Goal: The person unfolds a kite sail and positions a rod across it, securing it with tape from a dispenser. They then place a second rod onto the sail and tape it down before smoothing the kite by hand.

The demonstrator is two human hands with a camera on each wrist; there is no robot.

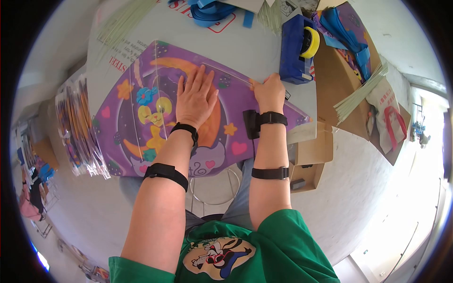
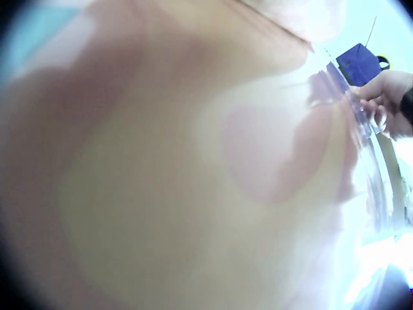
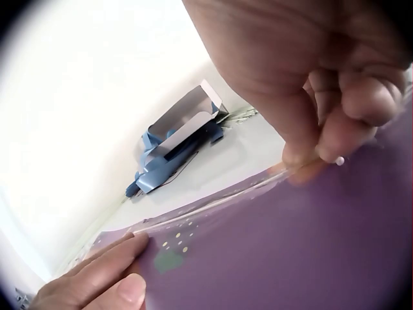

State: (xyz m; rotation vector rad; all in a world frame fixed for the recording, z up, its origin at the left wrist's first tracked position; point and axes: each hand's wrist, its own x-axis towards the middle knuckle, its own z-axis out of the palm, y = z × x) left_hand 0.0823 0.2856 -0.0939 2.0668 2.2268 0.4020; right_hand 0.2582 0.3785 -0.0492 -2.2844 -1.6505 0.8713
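A purple kite (image 1: 165, 104) printed with a cartoon animal, stars and hearts lies spread across the table. My left hand (image 1: 196, 99) presses on it with fingers straight and spread. At the kite's far right edge, my right hand (image 1: 270, 94) pinches the border between thumb and curled fingers. In the right wrist view a thin pale rod (image 3: 219, 205) runs along that edge and passes under the pinching fingertips (image 3: 298, 155). The left fingers (image 3: 97, 278) rest on the same edge farther along. Kite print fills most of the left wrist view, blurred.
A blue tape dispenser (image 1: 293, 52) with yellow tape stands just beyond the right hand. Blue ribbons (image 1: 212, 13) and thin pale sticks (image 1: 123, 23) lie at the back. Cardboard boxes (image 1: 325, 108) are at the right; plastic-wrapped packs (image 1: 80, 127) sit at the left.
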